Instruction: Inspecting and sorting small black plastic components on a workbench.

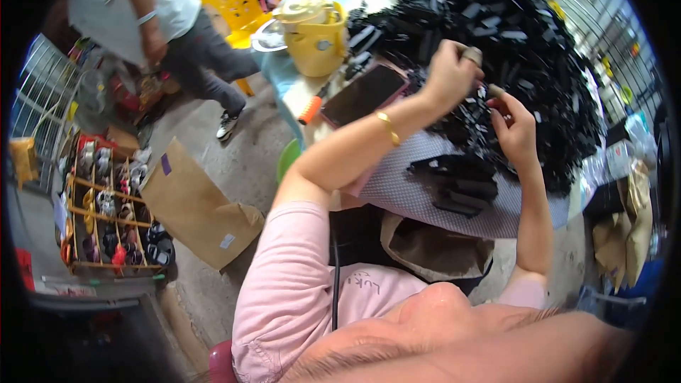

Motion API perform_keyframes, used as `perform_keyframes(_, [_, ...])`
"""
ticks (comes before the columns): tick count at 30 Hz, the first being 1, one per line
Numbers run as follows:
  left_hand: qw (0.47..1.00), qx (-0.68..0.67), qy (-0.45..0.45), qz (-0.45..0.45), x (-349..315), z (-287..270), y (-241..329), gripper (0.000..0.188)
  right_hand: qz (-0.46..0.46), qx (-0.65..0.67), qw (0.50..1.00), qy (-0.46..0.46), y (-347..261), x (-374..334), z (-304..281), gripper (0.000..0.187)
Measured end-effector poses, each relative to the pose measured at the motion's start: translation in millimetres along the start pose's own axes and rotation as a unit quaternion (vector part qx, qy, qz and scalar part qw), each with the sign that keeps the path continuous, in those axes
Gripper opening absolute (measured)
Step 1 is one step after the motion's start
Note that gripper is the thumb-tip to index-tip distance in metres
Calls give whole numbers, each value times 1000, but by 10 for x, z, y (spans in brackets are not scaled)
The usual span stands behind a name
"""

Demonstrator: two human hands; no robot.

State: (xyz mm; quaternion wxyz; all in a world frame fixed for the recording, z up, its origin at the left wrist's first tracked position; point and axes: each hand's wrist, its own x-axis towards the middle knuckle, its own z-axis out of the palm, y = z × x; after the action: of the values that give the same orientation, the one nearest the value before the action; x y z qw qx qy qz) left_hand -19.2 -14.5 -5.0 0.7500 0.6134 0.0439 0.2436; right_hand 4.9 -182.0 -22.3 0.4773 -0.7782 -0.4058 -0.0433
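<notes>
A large heap of flat black plastic strips (511,35) covers the far side of the round table in front of me. My left hand (456,74) is over the heap's near edge, fingers curled in, with a beige cover on a fingertip. Just right of it and nearer, my right hand (516,128) bends its thumb and fingers toward each other. Whatever either hand pinches is too small and blurred to name. Below the hands, a small separate pile of black strips (457,188) lies on a grey patterned mat (390,177).
Left of the heap lie a dark phone (365,96), an orange-handled tool (310,110) and a yellow bucket (316,46). An open brown bag (433,248) stands under the table edge. At left, a person (177,21) walks near a yellow chair (237,0), flattened cardboard (198,206) and a shoe rack (113,206).
</notes>
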Motion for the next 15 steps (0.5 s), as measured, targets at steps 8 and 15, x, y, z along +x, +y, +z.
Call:
perform_keyframes(8, [905,364,-221,23,-634,-587,217,29,-149,-40,952,-263,-393,-82,-281,54])
perform_keyframes(15, [808,496,-302,96,-1300,-711,240,73,-144,-234,935,-224,-700,-720,28,81])
